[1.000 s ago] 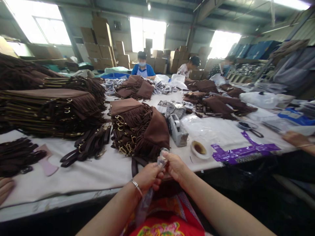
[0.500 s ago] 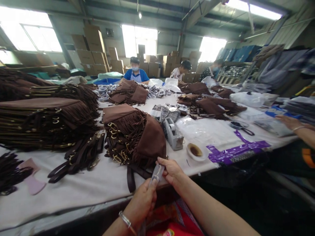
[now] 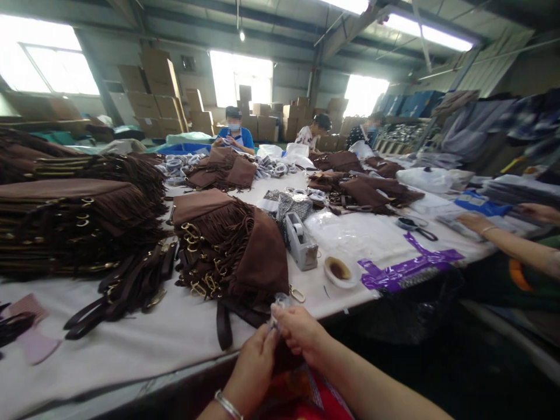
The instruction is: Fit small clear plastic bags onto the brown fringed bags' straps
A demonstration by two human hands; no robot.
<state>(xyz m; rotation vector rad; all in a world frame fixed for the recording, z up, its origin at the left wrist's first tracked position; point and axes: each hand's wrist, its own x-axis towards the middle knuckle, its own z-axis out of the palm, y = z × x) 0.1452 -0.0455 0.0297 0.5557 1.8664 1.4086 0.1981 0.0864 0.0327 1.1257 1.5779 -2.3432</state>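
Note:
My left hand [image 3: 252, 363], a bracelet on its wrist, and my right hand [image 3: 301, 331] are closed close together at the table's front edge. Both grip a small clear plastic sleeve [image 3: 282, 300], whose top sticks out above the right fingers. Whatever lies inside it is mostly hidden by my fingers. Just beyond sits a pile of brown fringed bags [image 3: 265, 248] with gold rings and clasps. One gold oval ring [image 3: 297, 293] hangs out beside the pile, near my right fingertips. A dark strap [image 3: 224, 326] droops from the pile, left of my hands.
A grey tape dispenser [image 3: 301, 242] and a white bowl [image 3: 339, 272] with brown residue stand right of the pile. Purple tape [image 3: 406, 268] crosses the table edge. Stacked bags [image 3: 74, 227], loose straps [image 3: 131, 286] and a pink comb [image 3: 37, 344] lie left. A co-worker's arm [image 3: 503, 236] reaches in at right.
My hands have drawn closer together and slightly lower, bunching the plastic sleeve that was stretched between them. The co-worker's arm at right has come further into view. The view has shifted slightly.

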